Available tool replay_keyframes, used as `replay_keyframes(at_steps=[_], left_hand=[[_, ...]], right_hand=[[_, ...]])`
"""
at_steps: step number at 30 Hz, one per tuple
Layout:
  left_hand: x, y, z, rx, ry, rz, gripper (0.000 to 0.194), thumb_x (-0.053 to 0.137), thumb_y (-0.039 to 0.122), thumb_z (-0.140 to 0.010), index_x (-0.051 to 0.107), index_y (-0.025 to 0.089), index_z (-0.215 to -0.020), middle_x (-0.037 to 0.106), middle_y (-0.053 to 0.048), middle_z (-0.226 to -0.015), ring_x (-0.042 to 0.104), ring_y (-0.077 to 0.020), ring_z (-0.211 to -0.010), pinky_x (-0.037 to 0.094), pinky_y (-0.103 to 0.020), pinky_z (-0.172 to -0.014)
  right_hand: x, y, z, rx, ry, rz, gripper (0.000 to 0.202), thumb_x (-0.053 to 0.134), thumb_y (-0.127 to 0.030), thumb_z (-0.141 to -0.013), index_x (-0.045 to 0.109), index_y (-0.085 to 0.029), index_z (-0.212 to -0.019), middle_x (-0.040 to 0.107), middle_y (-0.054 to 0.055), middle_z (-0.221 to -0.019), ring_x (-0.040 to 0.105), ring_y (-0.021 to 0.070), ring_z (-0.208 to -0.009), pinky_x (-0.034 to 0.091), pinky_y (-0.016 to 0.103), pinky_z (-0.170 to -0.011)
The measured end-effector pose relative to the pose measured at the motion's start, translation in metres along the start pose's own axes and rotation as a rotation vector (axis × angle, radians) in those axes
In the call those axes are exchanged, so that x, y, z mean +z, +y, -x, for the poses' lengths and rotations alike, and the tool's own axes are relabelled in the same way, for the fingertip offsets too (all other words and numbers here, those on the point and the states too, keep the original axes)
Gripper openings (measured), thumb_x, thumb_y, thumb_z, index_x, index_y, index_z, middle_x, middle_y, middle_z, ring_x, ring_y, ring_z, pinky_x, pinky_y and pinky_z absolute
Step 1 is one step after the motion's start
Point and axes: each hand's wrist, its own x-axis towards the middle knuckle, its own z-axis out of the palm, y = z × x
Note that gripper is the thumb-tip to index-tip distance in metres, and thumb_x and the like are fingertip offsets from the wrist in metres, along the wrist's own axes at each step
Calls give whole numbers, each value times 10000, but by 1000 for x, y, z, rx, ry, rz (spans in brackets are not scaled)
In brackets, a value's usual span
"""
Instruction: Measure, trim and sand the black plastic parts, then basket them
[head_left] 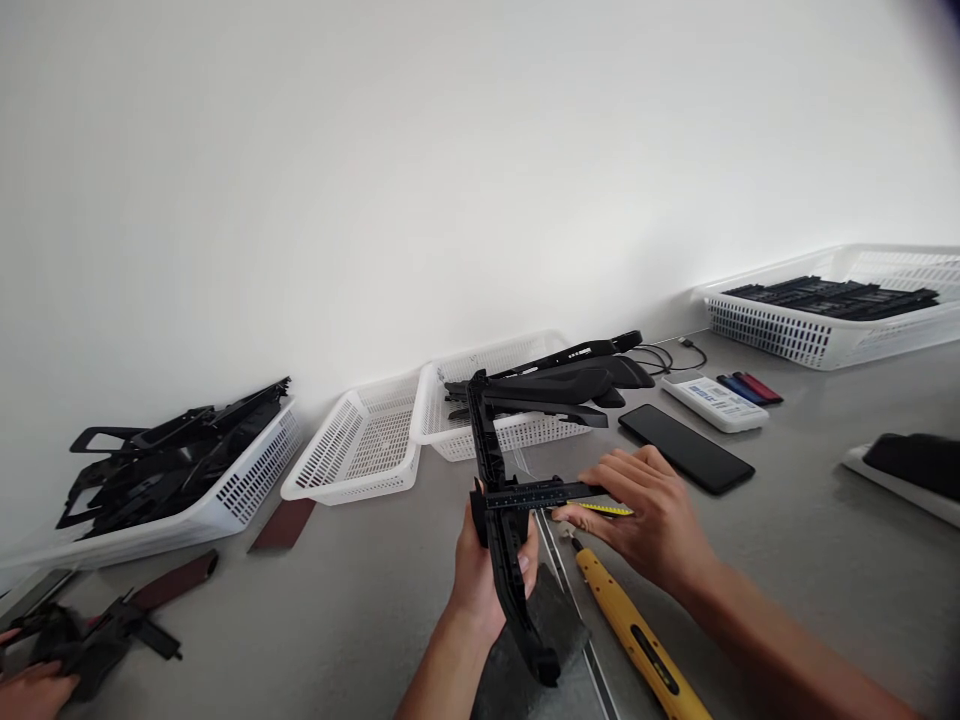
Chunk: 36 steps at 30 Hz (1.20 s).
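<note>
My left hand [480, 580] is wrapped round a long black plastic part [491, 450], which stands up from the table with a curved lower end. A narrow black bar [540, 494] with small marks crosses this part; whether the two are joined, I cannot tell. My right hand [652, 505] pinches the bar's right end between thumb and fingers. Just under those fingers shows a yellow toothed strip [600, 508]. Below my right hand lies a yellow tool handle [626, 625] with a metal tip. A dark block [555, 620] lies beneath the part.
Black parts fill the left basket [262, 465] and right basket [780, 335]. Two white baskets, an empty one [352, 490] and one with black parts [510, 437], stand ahead. A phone [686, 448] and white box [712, 400] lie right. Another person's hand [37, 690] works at lower left.
</note>
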Motion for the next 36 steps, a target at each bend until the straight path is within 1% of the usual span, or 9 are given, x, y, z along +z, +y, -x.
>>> replay_keyframes(at_steps=[4,7,10,12,17,22,28,31,36], left_hand=[[3,0,2,33,58,39,647,654,760,-885,531,180,-625,443,40,-492,318,-60,-349,278,-204,-325],[4,1,4,24,101,129,568,717,696,-876,608,159,-725,487,44,-575,325,-57,-378,271,-195,-316],[4,4,4,35,96,172,547,745,690,-855,680,147,-874,519,44,-619,371,-77,-410,290,-202,-318],[4,6,3,87,123,150,526,725,668,-880,680,145,-860,544,29,-623,450,-100,-444,358,-217,-364],[5,8,2,207,285,90,492,683,636,-905,641,159,-794,597,-3,-622,579,-152,-518,440,-260,-492],[7,8,3,141,423,58,493,749,640,-820,649,167,-915,591,21,-603,524,-126,-472,366,-235,-454],[9,5,1,135,460,4,515,786,655,-783,593,187,-881,538,55,-592,411,-78,-444,341,-221,-452],[8,4,0,133,461,13,517,794,644,-783,618,176,-912,544,51,-609,424,-81,-464,341,-225,-467],[4,5,1,145,420,33,640,787,638,-809,683,135,-1191,514,67,-587,418,-89,-472,341,-234,-489]], right_hand=[[3,1,3,52,-43,-34,335,678,-495,-1034,662,-180,-920,657,9,-755,544,166,-662,325,325,-700],[1,2,2,132,-22,-38,389,641,-565,-1035,674,-193,-928,693,23,-785,580,171,-672,362,321,-694],[-3,4,0,368,-6,-47,466,565,-664,-1030,688,-215,-1043,721,50,-860,637,195,-707,424,306,-672],[-4,7,-1,543,-33,-42,531,515,-720,-1016,667,-230,-1154,722,61,-899,673,216,-740,446,294,-644],[1,15,-2,725,-317,74,512,451,-709,-1011,637,-254,-1153,758,81,-964,701,262,-754,407,304,-604],[4,21,-4,845,-650,271,420,483,-615,-1032,629,-236,-1138,770,86,-892,725,326,-849,365,326,-622],[11,33,5,847,-722,276,360,488,-481,-1061,636,-213,-1251,721,125,-1301,723,323,-1056,424,343,-701],[17,36,13,788,-707,265,335,521,-426,-1047,662,-198,-1247,716,125,-1295,713,315,-1103,457,354,-778],[20,34,14,709,-730,274,337,573,-408,-1021,699,-169,-1222,722,135,-1239,679,320,-1178,463,372,-904]])
